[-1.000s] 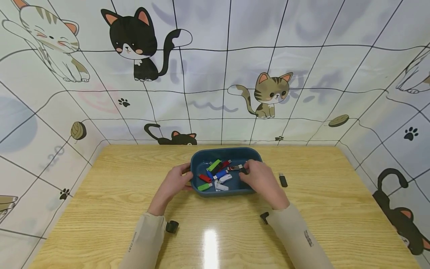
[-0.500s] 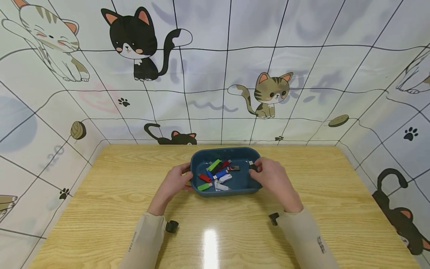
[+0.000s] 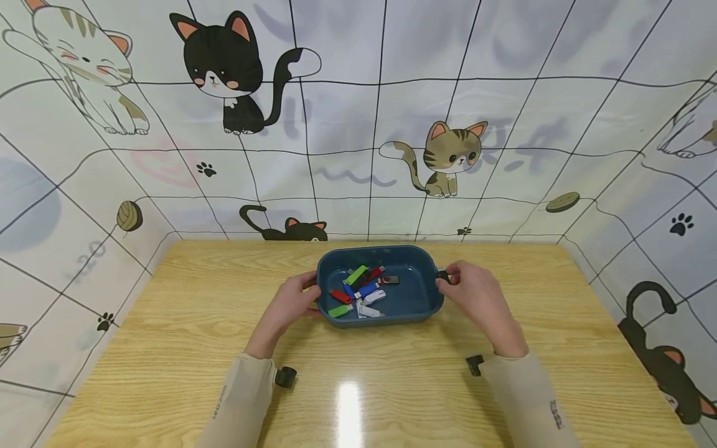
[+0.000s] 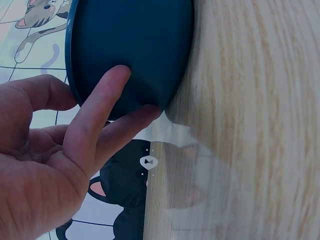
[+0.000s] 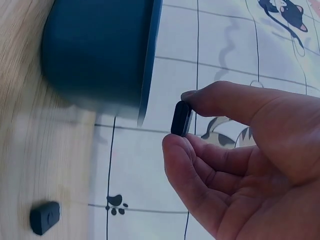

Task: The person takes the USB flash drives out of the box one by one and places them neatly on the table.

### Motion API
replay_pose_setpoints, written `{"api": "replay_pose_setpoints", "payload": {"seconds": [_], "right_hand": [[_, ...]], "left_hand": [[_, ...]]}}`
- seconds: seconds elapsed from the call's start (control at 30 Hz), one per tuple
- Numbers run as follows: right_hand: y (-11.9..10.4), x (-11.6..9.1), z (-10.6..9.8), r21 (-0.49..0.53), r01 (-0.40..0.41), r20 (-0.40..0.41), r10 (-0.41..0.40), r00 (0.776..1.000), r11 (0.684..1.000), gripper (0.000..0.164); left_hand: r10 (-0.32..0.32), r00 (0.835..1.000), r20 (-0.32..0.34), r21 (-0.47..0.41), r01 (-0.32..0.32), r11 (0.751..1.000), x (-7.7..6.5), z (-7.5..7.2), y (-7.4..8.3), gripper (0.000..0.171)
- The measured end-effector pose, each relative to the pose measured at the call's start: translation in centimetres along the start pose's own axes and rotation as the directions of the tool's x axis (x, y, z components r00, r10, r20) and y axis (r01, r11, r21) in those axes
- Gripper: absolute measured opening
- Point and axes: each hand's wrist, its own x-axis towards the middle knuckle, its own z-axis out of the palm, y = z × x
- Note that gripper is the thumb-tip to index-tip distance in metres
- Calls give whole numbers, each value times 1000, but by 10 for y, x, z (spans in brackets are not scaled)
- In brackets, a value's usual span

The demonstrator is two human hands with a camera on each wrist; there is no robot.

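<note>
A dark blue plastic bin [image 3: 409, 289] stands on the table, holding several USB flash drives: green [image 3: 340, 311], red [image 3: 340, 297], blue [image 3: 369, 290] and white [image 3: 374, 297] ones among them. My left hand [image 3: 287, 305] grips the bin's left end; in the left wrist view its fingers [image 4: 102, 97] lie against the outer wall and rim. Just past the right rim, my right hand [image 3: 476, 292] pinches a black USB flash drive [image 5: 181, 118] between thumb and fingertip. A second black flash drive [image 5: 45, 217] lies on the table, hidden by the right hand in the head view.
The wooden table [image 3: 224, 274] runs back to a cat-patterned cloth wall [image 3: 347, 124], with more of it at both sides. Black wrist cameras sit at the left cuff [image 3: 285, 377] and right cuff [image 3: 474, 365].
My right hand has moved rightwards from inside the bin to just beyond its right rim, carrying the black flash drive. The left hand and bin have stayed put.
</note>
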Motion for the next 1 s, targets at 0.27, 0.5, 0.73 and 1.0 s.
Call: {"api": "replay_pose_setpoints", "payload": {"seconds": [0.27,0.5,0.73,1.0], "right_hand": [[17,-2,-10,-8,-7,-21,7,1000,1000,43],[33,-2,-18,-15,-18,-29,17,999,1000,45],[43,-3,-26,-16,-21,-32,20,999,1000,48],[58,-7,-31,-31,-57,4,57,998,998,49]], "left_hand": [[-1,1000,-1,2,1,1000,2,-1,0,53],[-3,1000,1,11,3,1000,2,-2,1,52],[-7,1000,-3,11,7,1000,1,-2,2,52],[-8,1000,-3,10,8,1000,1,-1,0,53]]}}
